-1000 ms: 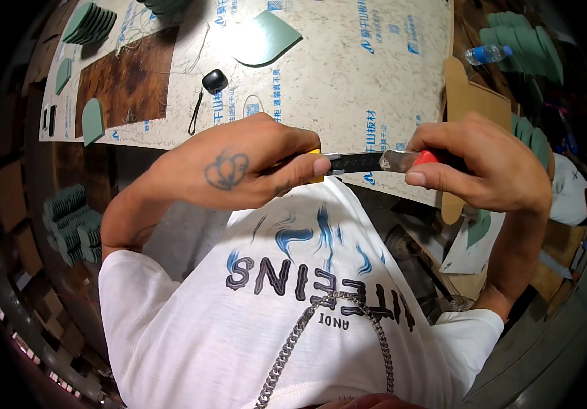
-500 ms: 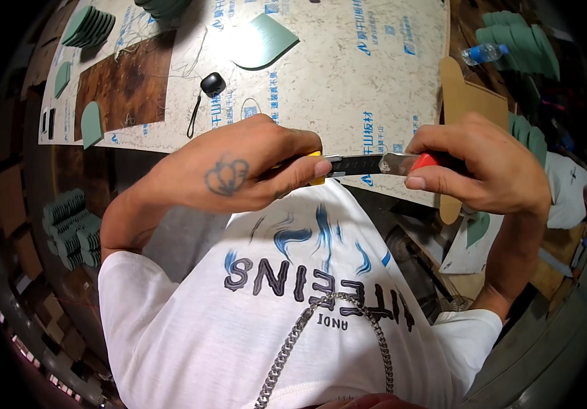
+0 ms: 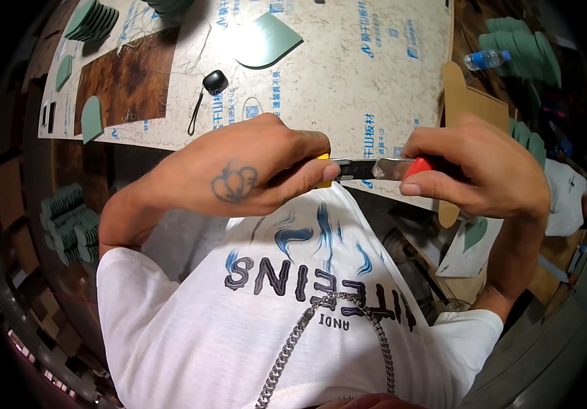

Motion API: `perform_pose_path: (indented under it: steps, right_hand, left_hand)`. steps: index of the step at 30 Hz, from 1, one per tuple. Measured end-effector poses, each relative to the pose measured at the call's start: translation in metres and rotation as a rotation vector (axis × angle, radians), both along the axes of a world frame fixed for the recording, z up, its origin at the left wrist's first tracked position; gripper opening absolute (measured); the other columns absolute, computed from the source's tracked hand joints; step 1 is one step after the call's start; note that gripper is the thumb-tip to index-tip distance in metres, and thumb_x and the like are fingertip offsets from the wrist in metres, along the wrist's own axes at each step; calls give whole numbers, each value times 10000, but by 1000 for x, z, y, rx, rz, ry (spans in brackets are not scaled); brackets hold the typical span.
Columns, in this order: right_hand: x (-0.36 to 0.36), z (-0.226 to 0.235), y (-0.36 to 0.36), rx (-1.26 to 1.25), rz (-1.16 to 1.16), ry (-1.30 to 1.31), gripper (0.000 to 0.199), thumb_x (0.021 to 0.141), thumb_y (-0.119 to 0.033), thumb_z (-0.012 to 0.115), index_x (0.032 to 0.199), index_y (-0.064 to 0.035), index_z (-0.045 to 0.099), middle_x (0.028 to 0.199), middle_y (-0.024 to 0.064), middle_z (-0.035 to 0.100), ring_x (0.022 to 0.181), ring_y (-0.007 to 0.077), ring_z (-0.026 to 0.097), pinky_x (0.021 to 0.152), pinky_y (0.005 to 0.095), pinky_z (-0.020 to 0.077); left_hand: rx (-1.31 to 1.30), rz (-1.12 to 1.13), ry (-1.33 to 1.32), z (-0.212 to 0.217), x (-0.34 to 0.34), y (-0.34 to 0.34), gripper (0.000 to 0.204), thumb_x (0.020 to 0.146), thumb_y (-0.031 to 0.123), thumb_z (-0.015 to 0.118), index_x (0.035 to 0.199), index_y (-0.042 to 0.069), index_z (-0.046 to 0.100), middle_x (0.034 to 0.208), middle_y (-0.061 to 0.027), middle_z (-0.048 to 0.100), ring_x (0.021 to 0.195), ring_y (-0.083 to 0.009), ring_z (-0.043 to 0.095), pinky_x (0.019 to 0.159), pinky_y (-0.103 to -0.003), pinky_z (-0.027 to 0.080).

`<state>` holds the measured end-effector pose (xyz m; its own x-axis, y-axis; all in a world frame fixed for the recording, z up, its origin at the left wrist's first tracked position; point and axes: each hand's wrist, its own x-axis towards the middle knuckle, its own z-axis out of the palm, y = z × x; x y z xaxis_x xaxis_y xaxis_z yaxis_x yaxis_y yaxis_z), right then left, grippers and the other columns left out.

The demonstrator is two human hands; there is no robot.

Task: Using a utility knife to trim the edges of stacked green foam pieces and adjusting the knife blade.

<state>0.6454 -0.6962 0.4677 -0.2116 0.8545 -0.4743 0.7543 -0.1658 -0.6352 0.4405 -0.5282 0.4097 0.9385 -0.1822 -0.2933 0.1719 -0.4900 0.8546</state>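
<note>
My left hand (image 3: pixel 259 163) is closed around a yellow utility knife (image 3: pixel 324 172), its dark blade (image 3: pixel 356 169) pointing right. Opposite it, my right hand (image 3: pixel 474 167) pinches a red-handled tool (image 3: pixel 419 165) with a flat, worn metal end (image 3: pixel 390 168). That metal end meets or overlaps the tip of the dark blade; whether it grips the blade I cannot tell. Both hands are held level in front of my white shirt, near the front edge of the table (image 3: pixel 314 102). Most of each handle is hidden inside the fingers.
On the table lie a pale green pointed panel (image 3: pixel 273 42), a small black case (image 3: pixel 215 82) with a strap, and a brown wood-grain sheet (image 3: pixel 126 85). Stacks of green pieces (image 3: pixel 91 22) stand far left. At the right are a water bottle (image 3: pixel 486 59) and brown board (image 3: pixel 477 99).
My left hand has shifted slightly right, toward the right hand. Less of the dark blade shows between the knife and the metal end. Both hands keep their holds.
</note>
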Motion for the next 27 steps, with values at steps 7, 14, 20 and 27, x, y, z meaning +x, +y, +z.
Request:
perform_pose_path:
  steps: [7, 14, 20, 27]
  right_hand:
    - [1, -7, -1, 80, 5, 19, 331, 918, -344, 682, 882, -19, 628, 541, 100, 503, 466, 269, 507, 467, 360, 368]
    - [-1, -10, 5, 14, 16, -10, 324, 944, -334, 633, 869, -19, 630, 556, 116, 494, 498, 299, 517, 491, 383, 377]
    - [-5, -13, 6, 57, 36, -35, 289, 945, -309, 628, 852, -35, 626, 568, 138, 504, 507, 325, 521, 490, 401, 371]
    - [-19, -16, 6, 58, -138, -45, 398, 951, -335, 590, 734, -4, 627, 557, 188, 529, 513, 370, 530, 528, 461, 398]
  left_hand:
    - [8, 17, 26, -1, -2, 2, 419, 1041, 325, 491, 771, 13, 564, 485, -126, 459, 413, -298, 468, 466, -413, 370]
    - [7, 10, 32, -2, -2, 4, 400, 1034, 325, 508, 797, 9, 572, 508, -117, 480, 422, -272, 478, 459, -392, 369]
    - [30, -12, 44, 2, -1, 4, 375, 1029, 318, 522, 823, 10, 579, 522, -110, 485, 423, -242, 470, 450, -369, 359]
    - [-28, 0, 33, -2, -4, 6, 406, 1043, 335, 485, 814, 13, 580, 508, -60, 482, 417, -204, 463, 448, -348, 369]
